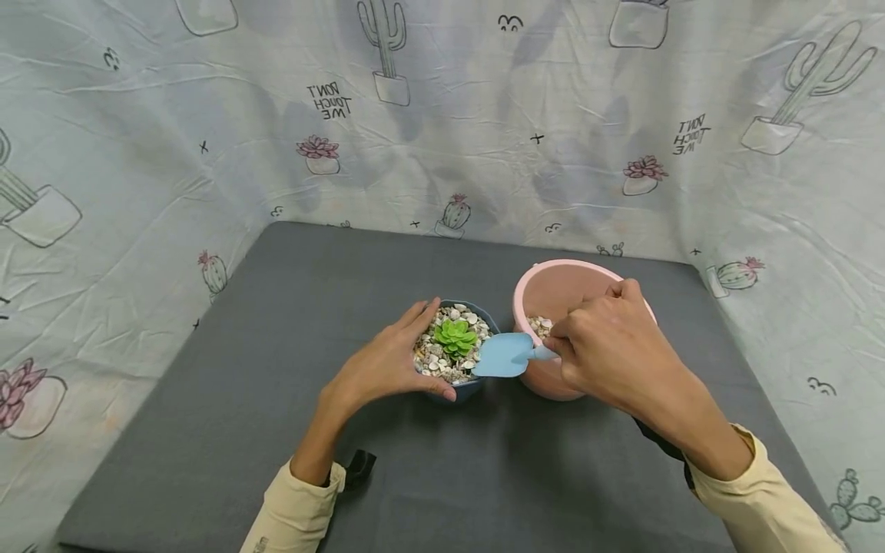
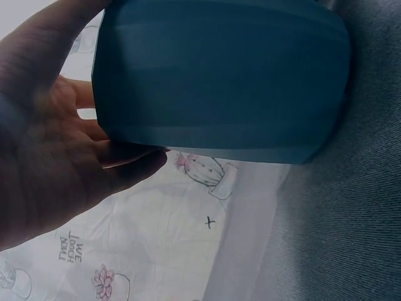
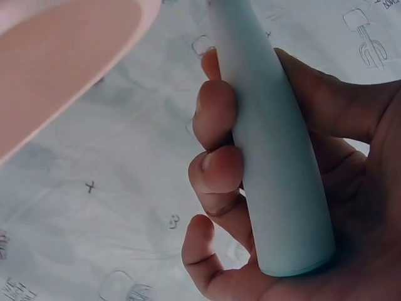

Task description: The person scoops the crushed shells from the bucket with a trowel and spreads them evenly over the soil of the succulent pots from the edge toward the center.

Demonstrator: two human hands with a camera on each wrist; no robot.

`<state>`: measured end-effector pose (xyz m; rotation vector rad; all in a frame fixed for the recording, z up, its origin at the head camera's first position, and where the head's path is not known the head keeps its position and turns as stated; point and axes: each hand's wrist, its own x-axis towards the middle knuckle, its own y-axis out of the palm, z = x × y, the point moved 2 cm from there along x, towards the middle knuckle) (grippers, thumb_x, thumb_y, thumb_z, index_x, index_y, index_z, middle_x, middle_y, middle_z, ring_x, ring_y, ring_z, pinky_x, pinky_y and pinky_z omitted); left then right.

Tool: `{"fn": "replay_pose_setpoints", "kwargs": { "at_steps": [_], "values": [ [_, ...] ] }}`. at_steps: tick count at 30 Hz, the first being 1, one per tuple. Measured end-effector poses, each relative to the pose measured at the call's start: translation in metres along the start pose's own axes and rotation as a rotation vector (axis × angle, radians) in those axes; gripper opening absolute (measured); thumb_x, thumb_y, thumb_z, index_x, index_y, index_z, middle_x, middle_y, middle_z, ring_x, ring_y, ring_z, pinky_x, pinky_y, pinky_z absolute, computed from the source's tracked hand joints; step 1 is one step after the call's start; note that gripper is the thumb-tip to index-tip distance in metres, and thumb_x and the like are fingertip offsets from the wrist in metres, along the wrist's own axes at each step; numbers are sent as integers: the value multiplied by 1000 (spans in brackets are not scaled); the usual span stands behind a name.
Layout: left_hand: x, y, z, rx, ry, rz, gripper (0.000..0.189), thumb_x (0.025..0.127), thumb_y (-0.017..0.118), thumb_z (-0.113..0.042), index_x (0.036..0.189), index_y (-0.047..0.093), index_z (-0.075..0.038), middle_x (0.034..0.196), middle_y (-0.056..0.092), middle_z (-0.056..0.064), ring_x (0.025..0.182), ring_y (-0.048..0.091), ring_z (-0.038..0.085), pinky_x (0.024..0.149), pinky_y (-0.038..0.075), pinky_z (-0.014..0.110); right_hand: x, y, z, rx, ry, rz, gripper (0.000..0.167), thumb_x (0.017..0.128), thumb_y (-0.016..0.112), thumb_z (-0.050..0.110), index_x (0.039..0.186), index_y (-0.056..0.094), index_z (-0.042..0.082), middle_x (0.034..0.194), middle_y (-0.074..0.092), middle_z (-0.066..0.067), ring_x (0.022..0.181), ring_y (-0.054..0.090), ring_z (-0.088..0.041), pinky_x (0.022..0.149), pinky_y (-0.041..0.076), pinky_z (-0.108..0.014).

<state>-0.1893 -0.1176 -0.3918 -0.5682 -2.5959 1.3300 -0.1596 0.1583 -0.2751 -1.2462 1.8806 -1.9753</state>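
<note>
My left hand (image 1: 380,364) holds a blue faceted flower pot (image 2: 225,81), thumb at the near side and fingers round the far side near the rim. A small green succulent (image 1: 455,338) sits in it, ringed by pale pebbles (image 1: 432,361). In my right hand (image 1: 611,349) is a light blue hand trowel, its handle (image 3: 276,157) gripped with curled fingers. The trowel's blade (image 1: 503,355) reaches over the blue pot's right edge, overlapping the pebbles in the head view, and its underside faces up.
A larger pink pot (image 1: 551,378) stands right of the blue one, under my right hand, with some pebbles (image 1: 539,326) inside. Both pots stand on a grey cloth-covered table (image 1: 228,384). A cactus-print sheet (image 1: 442,107) hangs behind and at the sides.
</note>
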Motion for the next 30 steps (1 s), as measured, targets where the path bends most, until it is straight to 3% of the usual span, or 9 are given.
{"fn": "replay_pose_setpoints", "kwargs": {
  "at_steps": [4,7,10,14,17,21,26,30],
  "values": [
    [1,1,-1,-4,-2,-1,134,71,90,-65,170,7,-30,178,12,11,158,30,44,117,41,68,-1,-9,-1,5,29,28,57,79,72,3,45,32,25,50,24,8,50,27,-8,71,34,-46],
    [1,1,-2,-8,0,-5,134,70,90,-65,170,7,-29,178,12,10,160,29,42,118,41,67,-4,-16,-5,30,57,36,45,81,77,6,48,52,24,52,30,9,52,31,-6,77,35,-47],
    [1,2,-2,-11,17,-17,134,70,90,-65,170,9,-27,178,13,9,160,29,39,119,40,65,-9,-21,-13,40,73,4,24,79,82,8,62,72,22,55,44,9,57,42,-8,78,36,-46],
    [3,1,-1,-21,44,-26,134,70,91,-64,170,11,-25,177,16,8,160,29,37,120,40,65,-19,-30,-36,24,144,-40,9,77,85,8,76,81,16,63,62,6,67,54,-17,75,34,-47],
    [8,-2,3,-34,72,-16,134,70,91,-64,170,10,-25,177,17,8,161,29,37,121,39,64,-23,-30,-63,-3,224,-4,8,77,86,8,83,84,12,69,70,1,73,57,-23,73,34,-52],
    [13,-10,11,-65,83,9,135,69,93,-60,170,10,-29,177,19,6,162,27,34,123,37,62,-21,0,-92,-9,250,140,5,80,84,9,82,84,13,73,73,-1,75,59,-28,71,35,-54],
    [13,-13,20,-101,57,56,135,67,95,-59,170,10,-32,177,18,6,162,25,34,124,35,62,-17,56,-98,62,214,339,16,85,82,10,73,80,20,64,67,6,75,59,-24,74,39,-53],
    [10,-10,24,-117,66,64,135,68,94,-60,170,10,-31,177,17,4,163,23,30,126,34,61,-21,77,-95,75,200,342,18,81,86,9,69,79,20,63,69,6,69,58,-20,72,42,-49]
  ]
}}
